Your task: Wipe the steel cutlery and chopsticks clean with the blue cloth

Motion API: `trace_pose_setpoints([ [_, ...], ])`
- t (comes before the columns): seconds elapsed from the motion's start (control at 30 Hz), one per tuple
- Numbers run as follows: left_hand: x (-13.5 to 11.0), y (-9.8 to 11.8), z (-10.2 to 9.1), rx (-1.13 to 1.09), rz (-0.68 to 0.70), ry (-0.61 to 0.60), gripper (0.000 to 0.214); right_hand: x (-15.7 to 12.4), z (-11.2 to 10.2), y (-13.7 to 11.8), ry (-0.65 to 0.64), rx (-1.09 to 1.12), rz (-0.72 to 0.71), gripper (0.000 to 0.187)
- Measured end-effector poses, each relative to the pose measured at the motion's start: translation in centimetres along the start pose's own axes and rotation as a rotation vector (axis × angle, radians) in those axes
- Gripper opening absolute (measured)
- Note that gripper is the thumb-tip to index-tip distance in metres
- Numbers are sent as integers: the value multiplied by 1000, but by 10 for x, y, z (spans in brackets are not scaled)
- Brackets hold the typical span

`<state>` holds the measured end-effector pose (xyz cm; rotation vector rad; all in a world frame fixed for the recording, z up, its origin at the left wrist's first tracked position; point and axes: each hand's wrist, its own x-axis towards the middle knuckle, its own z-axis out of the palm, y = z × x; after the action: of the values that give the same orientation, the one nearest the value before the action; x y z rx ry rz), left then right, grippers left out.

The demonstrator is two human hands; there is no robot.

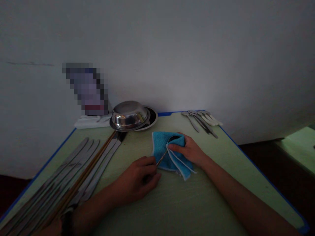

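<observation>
Over the middle of the table, my left hand (144, 177) is closed on the handle end of a metal spoon (161, 158). The spoon slants up and to the right, its bowl wrapped partly in a blue cloth (159, 144). My right hand (192, 150) pinches the cloth around the bowl, with the thumb on the near side and the other fingers mostly hidden behind. The cloth has pale edging, and its folded corners hang down below the right hand.
Several spoons (197, 119) lie at the table's back right. Steel bowls (130, 114) sit upside down on a plate against the wall. Several knives (66, 167) and wooden chopsticks (86, 167) lie along the left. A blurred-out upright panel (88, 91) stands behind. Blue trim edges the table (187, 209).
</observation>
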<state>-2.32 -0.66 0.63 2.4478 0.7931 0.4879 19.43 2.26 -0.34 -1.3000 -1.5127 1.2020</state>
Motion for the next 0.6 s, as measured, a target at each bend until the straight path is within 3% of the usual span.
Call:
trace_pose_setpoints([
  [0.6,1,-7,7,27,-11,20,24,1,2,3,30,27,1,25],
])
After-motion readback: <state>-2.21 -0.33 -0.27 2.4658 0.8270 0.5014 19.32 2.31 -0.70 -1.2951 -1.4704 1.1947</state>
